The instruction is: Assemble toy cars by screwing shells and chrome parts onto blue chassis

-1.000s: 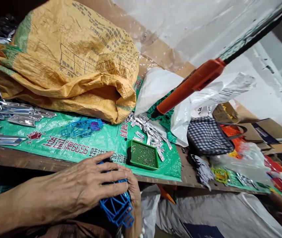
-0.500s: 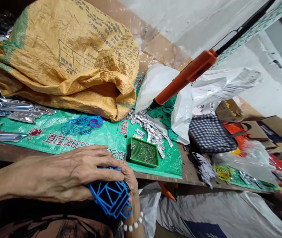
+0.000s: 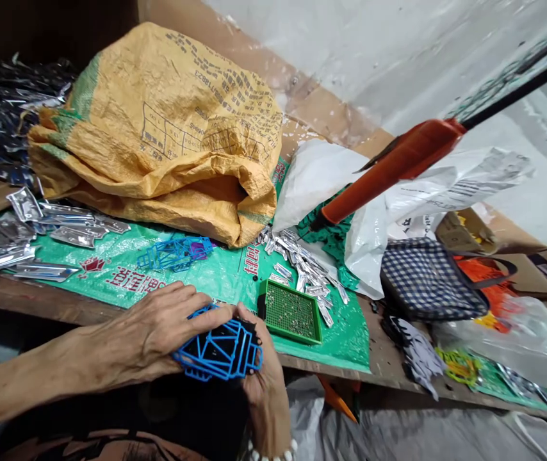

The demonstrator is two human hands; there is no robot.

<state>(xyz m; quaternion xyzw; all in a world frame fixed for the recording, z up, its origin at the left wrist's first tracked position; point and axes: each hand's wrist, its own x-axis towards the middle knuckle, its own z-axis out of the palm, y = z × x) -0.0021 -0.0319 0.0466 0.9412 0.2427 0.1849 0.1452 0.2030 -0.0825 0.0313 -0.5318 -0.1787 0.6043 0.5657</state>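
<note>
Both hands hold a blue plastic cage-like frame (image 3: 218,351) at the table's front edge, with a black piece inside it. My left hand (image 3: 158,326) reaches across from the left, its fingers closed over the frame's upper side. From the right, my right hand (image 3: 264,358) grips the far end, and most of its fingers are hidden behind the piece. Beyond them, a similar blue frame (image 3: 163,255) with a purple part lies on the green sheet (image 3: 235,291). A green tray (image 3: 290,312) of small screws sits just right of my hands.
An orange electric screwdriver (image 3: 391,173) hangs slanting over the table. Silver metal pieces lie in a pile (image 3: 307,262) beside the tray and in another (image 3: 79,224) at left. A yellow woven sack (image 3: 168,141), a white bag (image 3: 321,166) and a checked bag (image 3: 432,282) stand behind.
The view has shifted, so the table things sit lower and further right. In my hands the blue frame has turned more level. The hanging screwdriver also appears further right.
</note>
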